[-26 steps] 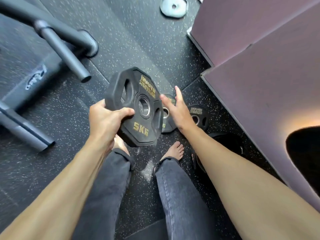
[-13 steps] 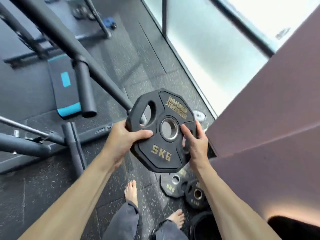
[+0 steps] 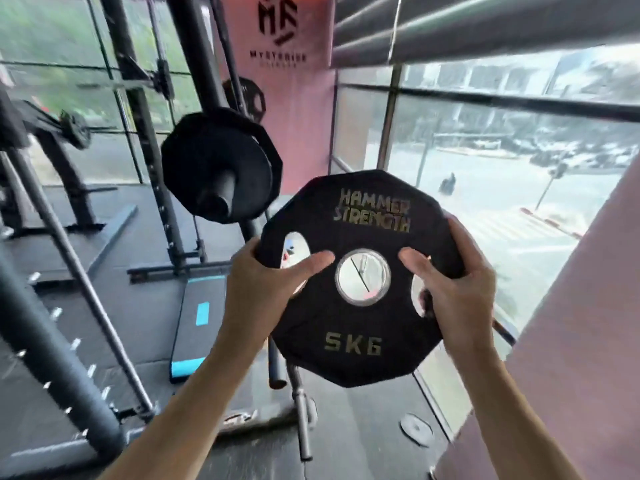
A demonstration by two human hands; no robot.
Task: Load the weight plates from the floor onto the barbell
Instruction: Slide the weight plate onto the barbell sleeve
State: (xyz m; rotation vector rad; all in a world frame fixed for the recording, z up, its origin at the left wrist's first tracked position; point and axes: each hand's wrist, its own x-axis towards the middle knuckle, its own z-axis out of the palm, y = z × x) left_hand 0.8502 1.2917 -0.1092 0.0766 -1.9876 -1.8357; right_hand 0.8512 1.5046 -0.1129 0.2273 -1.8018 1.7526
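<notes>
A: Start at the left. What can you read?

B: Far left, nothing legible: black rack uprights (image 3: 145, 140) and a slanted bar, all blurred. On the floor lies a dark bench pad (image 3: 197, 327) with a blue patch and a blue end. Then the barbell sleeve (image 3: 221, 194) pointing toward the camera, with a large black plate (image 3: 221, 164) already on it, face blank from here.

A: And behind that?

B: A pink banner (image 3: 280, 64) with a black angular logo and one line that looks like "MYSTERIUS"; the smaller line beneath is too blurred to read.

A: The plate being carried?

B: The weight plate (image 3: 356, 278) reads "HAMMER STRENGTH" in gold across the top and "5KG" at the bottom. It is in the air, upright and facing the camera, to the right of and below the sleeve's end, apart from it.

A: The hands?

B: The left hand (image 3: 263, 285) clamps the plate's left edge through the grip hole, thumb across the face. The right hand (image 3: 457, 289) clamps the right edge the same way.

A: What differs from half a second ago?

B: Then the plate was tilted and low, with feet and other plates on the floor in view below. Now the view has swung up to the windows (image 3: 502, 168), the plate stands higher and squarer, and the loaded sleeve has come into view.
</notes>
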